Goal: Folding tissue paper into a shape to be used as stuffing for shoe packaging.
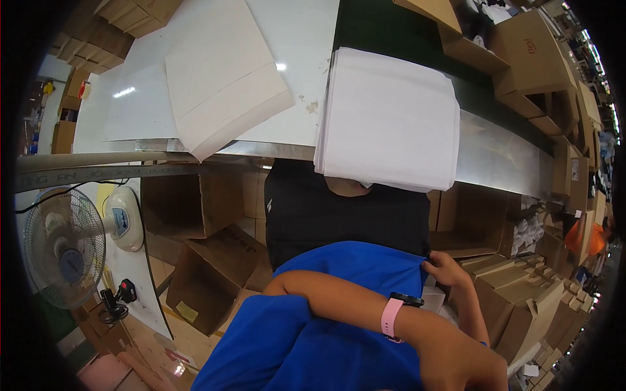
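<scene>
My right hand (447, 268) pinches the hem of my blue shirt (365, 260) at the right side of my waist. Across my body reaches my left arm, a pink-strapped watch (392, 315) on its wrist. My left hand (460, 365) is bent downward at the lower right, beside my right forearm, and its fingers are hidden. In front of me, a thick stack of white sheets (391, 117) lies at the table edge and juts over my lap. Farther left is a second off-white stack of sheets (225, 85), turned at an angle, one corner past the edge.
The white table (140, 107) has a metal front edge. Open cardboard boxes (208, 280) stand below it at left, near a fan (64, 247) and a pale scale-like device (124, 218). More cartons (521, 293) crowd the right side. A person in orange (580, 236) is at far right.
</scene>
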The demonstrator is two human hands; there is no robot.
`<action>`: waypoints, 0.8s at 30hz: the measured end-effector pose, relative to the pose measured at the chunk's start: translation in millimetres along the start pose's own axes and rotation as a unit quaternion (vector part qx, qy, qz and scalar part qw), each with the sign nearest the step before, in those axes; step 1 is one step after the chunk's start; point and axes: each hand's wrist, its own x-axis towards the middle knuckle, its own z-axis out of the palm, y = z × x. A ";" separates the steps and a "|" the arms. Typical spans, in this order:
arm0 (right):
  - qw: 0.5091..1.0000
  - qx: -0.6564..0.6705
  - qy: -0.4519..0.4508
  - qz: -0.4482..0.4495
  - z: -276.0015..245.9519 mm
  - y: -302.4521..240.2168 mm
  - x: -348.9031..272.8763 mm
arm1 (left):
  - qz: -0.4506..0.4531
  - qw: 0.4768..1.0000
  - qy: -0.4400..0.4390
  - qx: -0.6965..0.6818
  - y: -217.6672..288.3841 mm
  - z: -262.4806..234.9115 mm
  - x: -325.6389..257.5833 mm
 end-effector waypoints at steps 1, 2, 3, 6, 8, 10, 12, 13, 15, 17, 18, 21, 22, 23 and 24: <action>1.000 0.001 -0.001 0.000 2.3 1.8 1.5 | 0.017 0.994 0.033 0.101 0.7 -1.0 -1.7; 1.000 0.008 0.012 -0.017 4.8 3.6 2.8 | 0.034 0.977 0.067 0.200 0.6 -1.1 -2.6; 0.999 0.015 0.025 -0.035 6.8 5.4 3.9 | 0.034 0.977 0.067 0.200 -3.3 2.0 -2.4; 0.998 -0.028 0.025 -0.051 3.1 10.7 7.8 | -0.020 0.956 0.115 0.269 -13.6 9.0 -0.5; 0.997 -0.049 0.018 -0.059 -1.8 3.8 7.6 | -0.011 0.936 0.087 0.340 -13.6 4.8 -1.3; 0.995 -0.069 0.012 -0.067 -5.0 1.4 9.7 | 0.004 0.938 0.089 0.334 -12.2 5.5 -1.2; 0.997 -0.069 -0.011 -0.042 -7.9 4.1 12.5 | 0.018 0.941 0.090 0.326 -7.9 6.3 -1.0; 0.997 -0.069 -0.013 -0.044 -9.4 -3.7 11.6 | 0.010 0.950 0.078 0.304 -3.2 5.9 -1.7; 0.997 -0.074 -0.022 -0.031 -13.7 -16.0 7.0 | 0.000 0.958 0.069 0.280 -1.2 6.3 -5.3; 0.995 -0.093 -0.031 -0.033 -15.8 -16.8 10.7 | 0.055 0.953 0.042 0.296 -1.7 6.5 -12.1; 0.992 -0.113 -0.039 -0.034 -17.0 -15.1 12.2 | 0.054 0.953 0.042 0.295 0.3 7.7 -13.9; 0.988 -0.137 -0.045 -0.055 -20.5 -23.2 11.3 | 0.013 0.954 0.041 0.298 13.7 13.5 -16.6; 0.988 -0.138 -0.044 -0.055 -21.5 -22.4 13.2 | 0.000 0.943 0.038 0.331 15.8 14.7 -15.9; 0.987 -0.144 -0.058 -0.050 -22.6 -21.7 15.3 | -0.013 0.931 0.035 0.363 16.6 15.6 -15.7; 0.985 -0.150 -0.072 -0.046 -23.4 -20.7 16.2 | -0.013 0.931 0.035 0.363 15.5 16.6 -16.1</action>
